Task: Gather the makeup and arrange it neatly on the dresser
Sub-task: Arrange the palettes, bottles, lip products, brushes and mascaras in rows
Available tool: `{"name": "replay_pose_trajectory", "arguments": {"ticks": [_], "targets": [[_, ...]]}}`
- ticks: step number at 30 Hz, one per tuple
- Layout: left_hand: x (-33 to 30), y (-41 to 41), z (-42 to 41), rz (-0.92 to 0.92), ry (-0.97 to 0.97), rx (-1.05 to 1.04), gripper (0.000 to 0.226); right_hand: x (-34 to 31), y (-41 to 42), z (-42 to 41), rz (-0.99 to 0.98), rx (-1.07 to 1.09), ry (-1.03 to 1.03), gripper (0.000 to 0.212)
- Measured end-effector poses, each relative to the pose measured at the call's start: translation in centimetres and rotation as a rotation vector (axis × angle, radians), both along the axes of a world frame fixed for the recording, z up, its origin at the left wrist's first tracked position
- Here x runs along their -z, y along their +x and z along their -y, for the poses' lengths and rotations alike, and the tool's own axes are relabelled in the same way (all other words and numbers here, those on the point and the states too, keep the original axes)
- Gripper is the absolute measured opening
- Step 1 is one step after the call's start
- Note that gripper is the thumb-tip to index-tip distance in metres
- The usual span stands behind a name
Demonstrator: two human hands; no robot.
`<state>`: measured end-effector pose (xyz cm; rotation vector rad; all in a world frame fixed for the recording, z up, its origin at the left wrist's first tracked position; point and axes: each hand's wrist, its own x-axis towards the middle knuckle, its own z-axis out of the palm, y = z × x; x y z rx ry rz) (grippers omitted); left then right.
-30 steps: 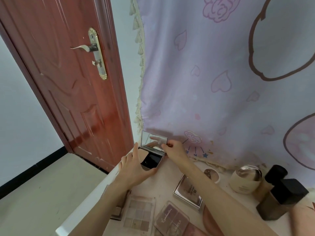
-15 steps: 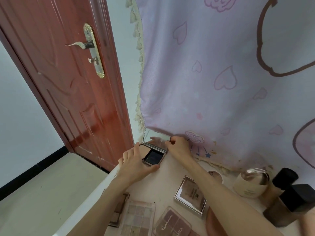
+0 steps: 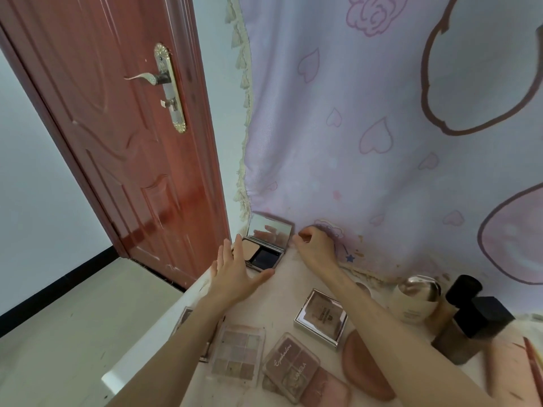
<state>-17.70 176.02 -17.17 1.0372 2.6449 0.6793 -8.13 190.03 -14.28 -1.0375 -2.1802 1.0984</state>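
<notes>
The left hand (image 3: pixel 235 274) is lying flat with fingers straight and spread, touching the near edge of an open compact (image 3: pixel 263 248) at the back left corner of the desk (image 3: pixel 282 286). The right hand (image 3: pixel 316 246) is hovering just right of the compact with fingers loosely curled, holding nothing; whether it touches the lid is unclear. The compact's mirrored lid is standing upright against a pink curtain (image 3: pixel 382 142). Nearer on the desk, a closed compact (image 3: pixel 321 317), two palettes (image 3: pixel 238 352) (image 3: pixel 291 362), a puff (image 3: pixel 364 365) and bottles (image 3: pixel 417 301) are lying scattered.
</notes>
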Motion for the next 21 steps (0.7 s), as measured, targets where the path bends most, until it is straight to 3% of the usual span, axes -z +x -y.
{"name": "replay_pose_trajectory", "arguments": {"ticks": [4,8,10,11,13,17,21], "targets": [[-0.4,3.0,1.5,-0.115,0.062,0.068,0.073,-1.2,3.7,1.3,0.065,-0.145,0.095,0.026],[-0.3,6.7,3.3,-0.170,0.086,0.222,0.055,-2.1,7.6,2.8,0.372,-0.357,0.234,0.036],[-0.5,7.8,3.8,-0.135,0.047,0.273,0.051,-2.3,8.8,3.4,0.552,-0.428,0.275,0.047],[-0.7,8.1,3.9,-0.109,-0.007,0.296,0.050,-2.2,9.2,3.6,0.608,-0.451,0.302,0.042],[-0.9,8.2,4.0,-0.084,-0.148,0.352,0.057,-2.0,9.8,4.2,0.707,-0.469,0.377,0.012],[-0.6,7.5,4.3,-0.100,-0.262,0.408,0.045,-1.1,10.5,4.6,0.785,-0.498,0.480,0.027],[-0.4,7.1,4.7,-0.123,-0.277,0.423,0.044,-1.0,10.8,4.5,0.775,-0.512,0.477,0.027]]}}
